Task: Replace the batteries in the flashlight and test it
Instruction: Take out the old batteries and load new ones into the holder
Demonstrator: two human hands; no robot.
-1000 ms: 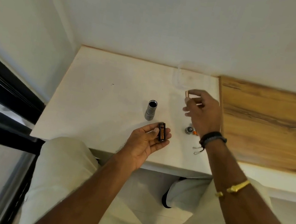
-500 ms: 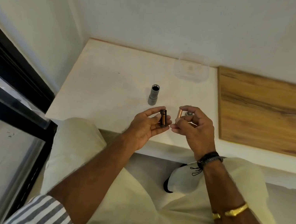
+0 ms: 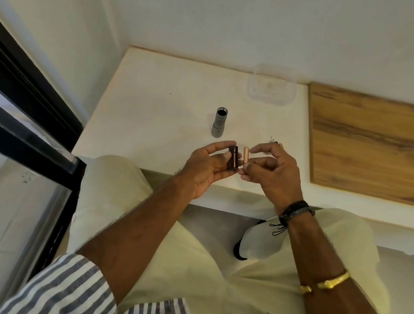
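Observation:
The grey flashlight body (image 3: 219,122) stands upright on the white table (image 3: 159,111), its open end up. My left hand (image 3: 208,166) holds a black battery holder (image 3: 313,171) between thumb and fingers, just in front of the flashlight. My right hand (image 3: 271,173) pinches a copper-coloured battery (image 3: 324,169) upright, right beside the holder and nearly touching it. Behind my right hand a small part of the flashlight cap (image 3: 274,142) shows on the table, mostly hidden.
A clear plastic container (image 3: 272,87) sits at the back of the table by the wall. A wooden board (image 3: 381,146) lies on the right. A black-framed glass door (image 3: 18,110) stands at the left. My knees are under the table's front edge.
My right hand came back from the far side of the table with the copper battery and brought it next to the holder in my left hand. The holder rose a little.

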